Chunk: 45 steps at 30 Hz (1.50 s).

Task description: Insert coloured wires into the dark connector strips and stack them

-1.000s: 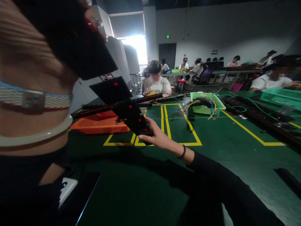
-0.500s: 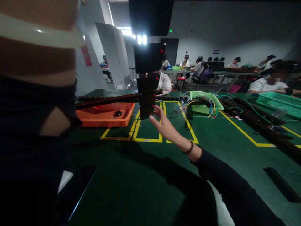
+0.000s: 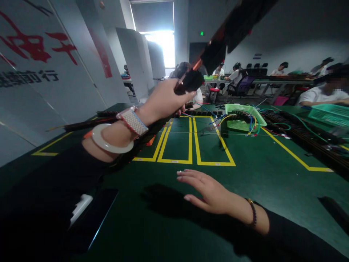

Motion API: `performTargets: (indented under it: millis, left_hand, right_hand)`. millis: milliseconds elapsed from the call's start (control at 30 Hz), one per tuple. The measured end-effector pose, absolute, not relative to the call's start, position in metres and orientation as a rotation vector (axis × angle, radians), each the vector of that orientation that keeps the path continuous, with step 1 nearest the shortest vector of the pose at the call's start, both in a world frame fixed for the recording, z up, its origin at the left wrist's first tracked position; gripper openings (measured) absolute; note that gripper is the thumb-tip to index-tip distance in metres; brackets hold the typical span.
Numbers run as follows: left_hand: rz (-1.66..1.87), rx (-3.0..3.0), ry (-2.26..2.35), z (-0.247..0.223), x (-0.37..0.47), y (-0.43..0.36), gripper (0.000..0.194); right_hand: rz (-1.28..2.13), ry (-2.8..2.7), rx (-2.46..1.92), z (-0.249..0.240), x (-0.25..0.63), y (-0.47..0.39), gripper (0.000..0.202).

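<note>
My left hand [image 3: 165, 98], with a watch and a white bangle at the wrist, is closed round a long black segmented cable chain [image 3: 218, 51]. The chain slants up to the right and leaves the top of the view; its segments are blurred by motion. Below and to the right, my right hand [image 3: 212, 191] hovers over the green table [image 3: 152, 240], fingers stretched out and holding nothing. Its shadow falls on the tabletop. Only a small corner of the orange basket [image 3: 150, 141] shows behind my left arm.
Yellow tape [image 3: 174, 162] marks boxes on the table. A light green basket [image 3: 242, 123] with wires stands further back. More chains [image 3: 305, 134] and a teal basket [image 3: 331, 115] are at the right. A dark flat panel [image 3: 100, 218] lies at lower left. Several people sit beyond.
My left hand has come into view gripping the chain, which has swung from hanging upright to slanting up right. My right hand has moved down and away from the chain.
</note>
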State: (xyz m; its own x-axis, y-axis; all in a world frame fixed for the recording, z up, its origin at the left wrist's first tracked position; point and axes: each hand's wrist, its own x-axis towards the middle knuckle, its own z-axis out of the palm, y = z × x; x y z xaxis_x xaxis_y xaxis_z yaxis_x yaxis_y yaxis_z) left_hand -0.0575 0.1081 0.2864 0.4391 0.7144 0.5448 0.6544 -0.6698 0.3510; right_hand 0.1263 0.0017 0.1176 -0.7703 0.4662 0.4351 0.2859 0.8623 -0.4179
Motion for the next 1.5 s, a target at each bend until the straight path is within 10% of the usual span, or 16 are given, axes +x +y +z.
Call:
performTargets:
  millis: [467, 667, 1033, 1500]
  left_hand:
    - [0.232, 2.843, 1.602, 0.103, -0.122, 0.092, 0.019]
    - [0.139, 2.824, 1.528, 0.068, -0.155, 0.079, 0.020]
    - [0.376, 2.977, 1.289, 0.052, -0.185, 0.077, 0.071]
    - [0.359, 1.921, 0.703, 0.066, -0.016, -0.023, 0.030]
  right_hand:
    - [-0.354, -2.582, -0.455, 0.108, 0.186, -0.037, 0.042]
    - [-0.598, -2.417, -1.191, 0.088, 0.212, 0.005, 0.056]
    - [0.111, -2.541, -1.636, 0.034, 0.214, 0.047, 0.013]
    - [1.000, -2.176, -1.247, 0.022, 0.188, 0.045, 0.036]
